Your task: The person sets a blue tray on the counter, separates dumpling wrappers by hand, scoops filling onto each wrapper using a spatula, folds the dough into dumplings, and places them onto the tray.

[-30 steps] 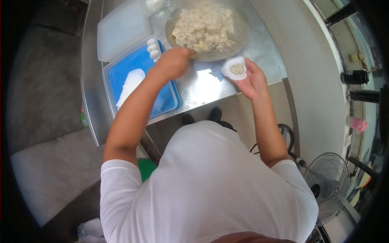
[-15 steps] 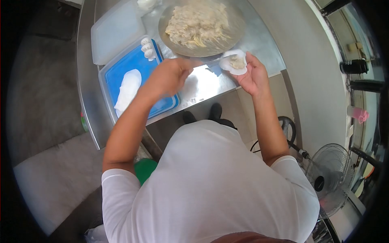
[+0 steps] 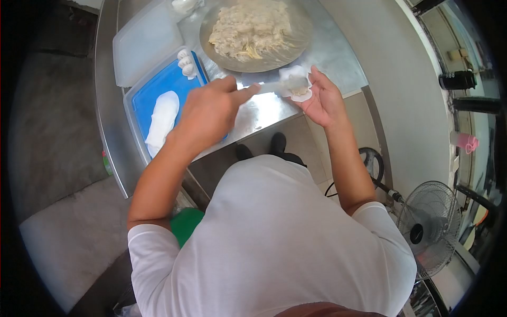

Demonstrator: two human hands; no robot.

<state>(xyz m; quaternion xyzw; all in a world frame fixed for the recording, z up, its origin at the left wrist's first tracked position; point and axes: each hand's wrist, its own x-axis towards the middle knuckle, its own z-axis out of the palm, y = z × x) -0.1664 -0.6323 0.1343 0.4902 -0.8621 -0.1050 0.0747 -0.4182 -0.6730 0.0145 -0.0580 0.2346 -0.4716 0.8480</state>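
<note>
1. White wrapper [image 3: 301,97], head view: it is sitting right of centre in the upper half of the frame, cupped in the right hand [image 3: 323,100], whose fingers are grasping its right side. Pale filling [image 3: 297,83] is lying on it.
2. The left hand [image 3: 214,108], upper centre-left, is clenching a flat, pale tool [image 3: 272,87] that is pointing right, its end reaching the filling.
3. At the top centre, a wide metal bowl [image 3: 211,56] is holding a heap of pale, lumpy mixture [image 3: 252,29].
4. At the upper left, a clear tray with a blue surface [image 3: 142,100] is holding a long white piece [image 3: 163,119] and, near its upper corner, a row of small pleated white pieces [image 3: 186,64].
5. All this is resting on or being held over a shiny metal table [image 3: 338,53]. A fan [image 3: 429,227] is standing at the lower right.
</note>
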